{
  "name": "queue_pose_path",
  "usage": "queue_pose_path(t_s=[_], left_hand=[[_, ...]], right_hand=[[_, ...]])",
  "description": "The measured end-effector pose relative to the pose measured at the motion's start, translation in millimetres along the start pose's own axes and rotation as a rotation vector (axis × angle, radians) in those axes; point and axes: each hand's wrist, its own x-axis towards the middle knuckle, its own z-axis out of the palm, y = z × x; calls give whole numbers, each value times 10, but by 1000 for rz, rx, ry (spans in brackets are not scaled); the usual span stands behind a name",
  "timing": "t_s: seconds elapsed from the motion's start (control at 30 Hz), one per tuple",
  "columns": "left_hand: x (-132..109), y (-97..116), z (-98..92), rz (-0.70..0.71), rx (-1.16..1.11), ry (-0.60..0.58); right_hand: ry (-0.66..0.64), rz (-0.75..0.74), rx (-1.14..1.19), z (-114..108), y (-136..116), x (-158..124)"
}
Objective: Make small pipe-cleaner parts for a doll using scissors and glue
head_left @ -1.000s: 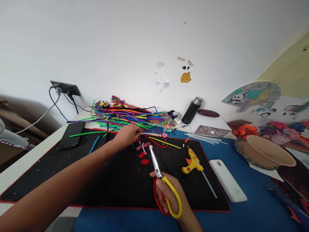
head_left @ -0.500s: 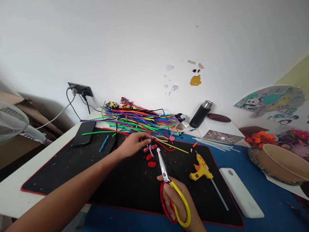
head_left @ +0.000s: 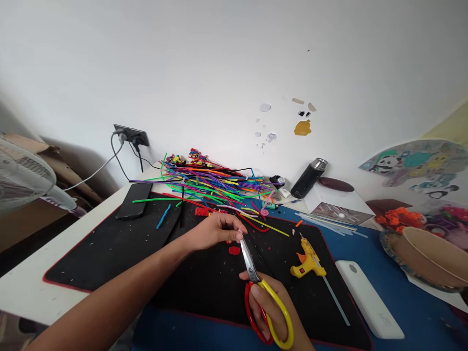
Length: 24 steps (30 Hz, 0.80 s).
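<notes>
My right hand (head_left: 269, 298) grips a pair of scissors (head_left: 249, 261) with one red and one yellow handle loop; the blades point away from me and look closed. At their tip, the thumb and fingers of my left hand (head_left: 215, 230) pinch a small pale pink piece (head_left: 240, 232), mostly hidden by the fingertips. Just below that hand, a short red coiled piece (head_left: 234, 250) lies on the black mat (head_left: 197, 287). Another red coiled piece (head_left: 201, 211) is behind the hand, and more small pieces there are partly covered.
Colourful pipe cleaners (head_left: 215, 181) are heaped against the wall. A yellow glue gun (head_left: 308, 261) lies on the mat's right, beside a white power bank (head_left: 369, 300). A phone (head_left: 134, 201) is at left. A black flask (head_left: 309, 178) and a bowl (head_left: 435, 253) stand further right.
My left hand has moved right and toward me, closing its fingers on the pale piece at the scissors' tip. The view has shifted slightly; my right hand keeps hold of the scissors.
</notes>
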Motion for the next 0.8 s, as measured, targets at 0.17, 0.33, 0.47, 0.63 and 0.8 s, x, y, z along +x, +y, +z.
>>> queue_pose_path(t_s=[0.17,0.33,0.47,0.63,0.8], left_hand=[[-58,-7,-118,-69,31,-65],[-54,48,-174,-90,131,-83],[-14,91,-220,-118,176,-83],[17,70,-304,-151,206,-69],[36,83,-342,-158,209,-73]], right_hand=[[-77,-4,-2,-5,-17,-18],[-119,39,-23,30,-52,31],[-64,67,-77,73,-96,87],[-75,106,-119,91,-111,138],[-82,114,-105,92,-125,137]])
